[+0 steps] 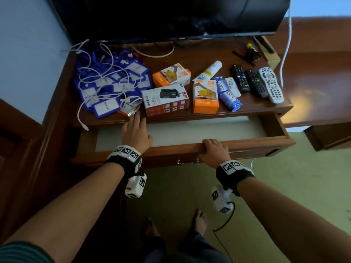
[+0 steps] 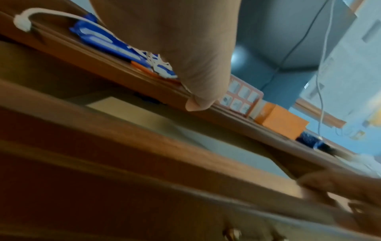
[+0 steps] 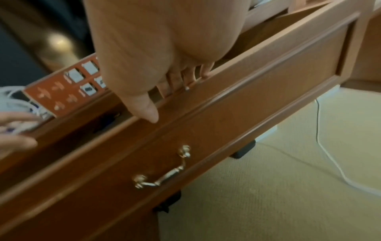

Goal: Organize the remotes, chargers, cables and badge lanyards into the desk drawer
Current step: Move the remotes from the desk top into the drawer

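Observation:
The desk drawer (image 1: 247, 144) stands pulled open, its pale bottom bare. My right hand (image 1: 213, 148) grips the top edge of the drawer front (image 3: 247, 114), fingers (image 3: 175, 81) curled over it. My left hand (image 1: 135, 127) reaches across the drawer, straight fingers touching the desk edge beside a white cable end. On the desk lie a pile of blue badge lanyards (image 1: 106, 82) tangled with white cables (image 1: 91, 73), three charger boxes (image 1: 165, 101) (image 1: 171, 74) (image 1: 206, 97), and several remotes (image 1: 255, 83) at the right.
A TV (image 1: 171, 16) stands at the back of the desk. Blue soap packs (image 1: 228, 95) and a white spray can (image 1: 210, 71) lie between the boxes and remotes. The drawer's brass handle (image 3: 163, 169) hangs below my right hand. Carpet and a floor cable lie underfoot.

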